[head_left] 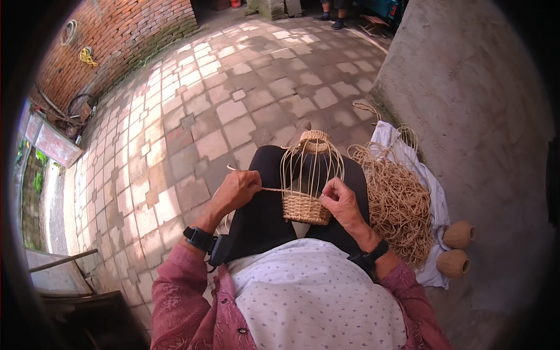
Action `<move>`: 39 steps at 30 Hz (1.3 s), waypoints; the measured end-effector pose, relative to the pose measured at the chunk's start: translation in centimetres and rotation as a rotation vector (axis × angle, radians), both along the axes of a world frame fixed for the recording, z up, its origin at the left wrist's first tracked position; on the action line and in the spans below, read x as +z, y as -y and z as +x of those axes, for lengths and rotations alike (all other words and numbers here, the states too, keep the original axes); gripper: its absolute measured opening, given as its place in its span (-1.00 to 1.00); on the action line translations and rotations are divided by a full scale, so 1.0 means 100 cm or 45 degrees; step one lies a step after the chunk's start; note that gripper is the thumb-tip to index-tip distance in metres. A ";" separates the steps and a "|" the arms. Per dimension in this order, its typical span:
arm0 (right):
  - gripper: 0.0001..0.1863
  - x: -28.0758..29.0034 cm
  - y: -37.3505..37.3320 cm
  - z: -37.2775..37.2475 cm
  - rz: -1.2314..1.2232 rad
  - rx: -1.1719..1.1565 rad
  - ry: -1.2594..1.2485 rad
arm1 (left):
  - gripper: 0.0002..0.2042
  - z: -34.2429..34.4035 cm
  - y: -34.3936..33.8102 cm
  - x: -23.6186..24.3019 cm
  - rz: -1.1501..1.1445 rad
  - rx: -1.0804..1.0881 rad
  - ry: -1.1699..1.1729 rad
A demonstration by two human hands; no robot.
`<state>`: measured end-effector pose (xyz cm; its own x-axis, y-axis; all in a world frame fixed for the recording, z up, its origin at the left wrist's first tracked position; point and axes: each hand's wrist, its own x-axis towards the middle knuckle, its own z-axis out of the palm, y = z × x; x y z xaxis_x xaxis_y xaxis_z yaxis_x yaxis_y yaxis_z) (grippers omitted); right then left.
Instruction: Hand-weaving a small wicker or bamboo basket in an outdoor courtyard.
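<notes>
A lantern-shaped woven basket (305,209) rests between my knees. It has a densely woven band at the near end, bare curved rods in the middle and a woven ring (315,140) at the far end. My left hand (239,189) is closed on a straw-coloured twisted cord (274,189), which runs taut to the basket's rods; the cord's loose end trails past the hand. Thumb and fingers of my right hand (343,204) pinch at the right edge of the woven band, where the exact grip is partly hidden by the fingers.
A tangled heap of cord (396,204) lies on a white cloth (440,224) to my right. Two brown rounded pots (459,234) stand beside it. A concrete wall (484,116) rises on the right, a brick wall (122,35) at far left. A person's feet (337,24) show far ahead.
</notes>
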<state>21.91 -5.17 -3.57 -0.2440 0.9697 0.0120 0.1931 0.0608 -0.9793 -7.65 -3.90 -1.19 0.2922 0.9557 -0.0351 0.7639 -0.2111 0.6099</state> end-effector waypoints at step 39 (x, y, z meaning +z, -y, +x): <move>-0.92 -0.010 0.003 0.033 -0.231 0.081 -0.367 | -0.84 0.063 0.026 -0.002 -0.441 0.496 0.699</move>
<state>25.23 -5.48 -4.58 -0.3159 0.9453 -0.0818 -0.0920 -0.1163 -0.9889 -1.34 -6.46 -1.43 -0.0022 0.9543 -0.2988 0.3112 0.2846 0.9067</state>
